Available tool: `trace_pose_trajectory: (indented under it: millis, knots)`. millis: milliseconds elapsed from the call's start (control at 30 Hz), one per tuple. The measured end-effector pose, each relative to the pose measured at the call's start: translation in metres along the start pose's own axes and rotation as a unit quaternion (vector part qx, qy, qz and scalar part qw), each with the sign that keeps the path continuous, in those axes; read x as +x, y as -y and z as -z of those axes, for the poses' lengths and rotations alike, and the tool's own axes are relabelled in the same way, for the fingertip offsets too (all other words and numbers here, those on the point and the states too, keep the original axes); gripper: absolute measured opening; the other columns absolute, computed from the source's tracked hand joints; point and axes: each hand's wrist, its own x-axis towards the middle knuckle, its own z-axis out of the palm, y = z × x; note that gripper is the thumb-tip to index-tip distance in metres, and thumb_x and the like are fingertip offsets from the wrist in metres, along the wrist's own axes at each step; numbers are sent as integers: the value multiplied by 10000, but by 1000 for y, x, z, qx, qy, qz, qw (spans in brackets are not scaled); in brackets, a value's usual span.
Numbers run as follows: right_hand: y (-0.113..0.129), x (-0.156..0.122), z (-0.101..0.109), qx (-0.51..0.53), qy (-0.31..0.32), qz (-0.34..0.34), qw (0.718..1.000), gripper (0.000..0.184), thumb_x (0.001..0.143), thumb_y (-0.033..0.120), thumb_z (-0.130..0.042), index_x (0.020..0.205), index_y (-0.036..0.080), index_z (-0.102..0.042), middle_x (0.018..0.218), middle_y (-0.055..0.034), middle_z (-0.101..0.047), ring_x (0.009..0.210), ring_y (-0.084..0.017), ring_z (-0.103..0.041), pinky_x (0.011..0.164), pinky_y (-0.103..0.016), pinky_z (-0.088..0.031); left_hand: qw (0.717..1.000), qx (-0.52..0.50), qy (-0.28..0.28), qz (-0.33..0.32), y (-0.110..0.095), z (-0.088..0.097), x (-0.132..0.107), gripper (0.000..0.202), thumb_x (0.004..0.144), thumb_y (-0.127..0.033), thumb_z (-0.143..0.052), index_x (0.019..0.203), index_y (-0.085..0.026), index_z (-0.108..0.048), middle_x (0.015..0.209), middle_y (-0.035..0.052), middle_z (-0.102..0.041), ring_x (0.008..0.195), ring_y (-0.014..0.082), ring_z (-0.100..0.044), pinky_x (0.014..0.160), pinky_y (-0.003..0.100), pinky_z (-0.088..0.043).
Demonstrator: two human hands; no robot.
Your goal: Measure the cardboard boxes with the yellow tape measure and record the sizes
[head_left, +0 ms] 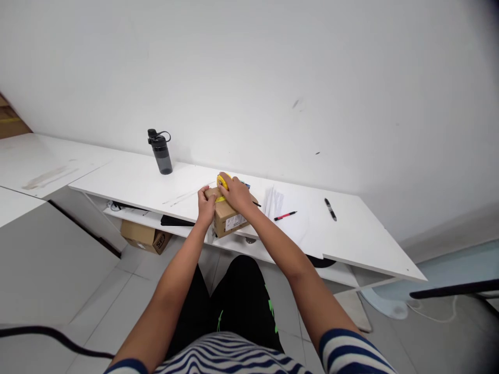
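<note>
A brown cardboard box with a white label on its near side sits at the front edge of the white desk. In my right hand is a yellow tape measure, held over the top of the box. A short yellow strip of it lies across the box top. My left hand is closed at the box's left edge, its thumb and fingers pinching where the strip ends. The exact contact under those fingertips is too small to make out. White papers lie just right of the box.
A dark water bottle stands at the back left of the desk. On the right lie a red pen and a black marker. Another carton sits beneath the desk at left. The wall rises directly behind.
</note>
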Motion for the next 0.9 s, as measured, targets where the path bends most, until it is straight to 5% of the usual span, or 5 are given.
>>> trace_pose_trajectory:
  millis: [233,467,667,767,900]
  knots:
    - [-22,-56,39,31,19,-9,999,490,989,413,-471,1451,252,-506,1090,-121,-668,947,-275,-644,793,-345,-476,999,33,5,-34,-5,0,-2,351,825,-233,-550,1176,-226,-535,1133,57,-591,1027,201,-602,935,361,-531]
    - [-37,-106,60,16,9,-23,1000,481,982,437,-467,1427,264,-525,970,-86,-653,790,-244,-630,673,-320,-466,983,156,57,-81,-15,8,4,392,854,-229,-495,1196,-256,-683,1228,96,-556,1250,271,-525,1154,466,-380]
    - [-31,-101,61,-10,13,-11,1000,467,995,413,-444,1426,249,-522,982,-99,-643,802,-243,-629,669,-309,-461,876,358,218,-238,-56,9,25,587,736,-165,-628,1305,-308,-653,1528,88,-488,1500,395,-257,1226,640,-5]
    - [-31,-104,61,-15,10,-6,1000,469,999,417,-428,1425,243,-520,969,-104,-642,793,-247,-624,655,-309,-455,829,395,310,-246,-62,6,33,458,757,-176,-601,1182,-302,-713,1416,58,-623,1456,364,-375,1235,609,0]
    - [-33,-116,63,-18,15,-12,1000,482,995,433,-440,1433,247,-515,979,-102,-646,767,-241,-617,645,-306,-449,828,421,301,-215,-56,7,36,460,779,-200,-560,1205,-309,-699,1404,47,-639,1370,355,-488,1220,640,-33]
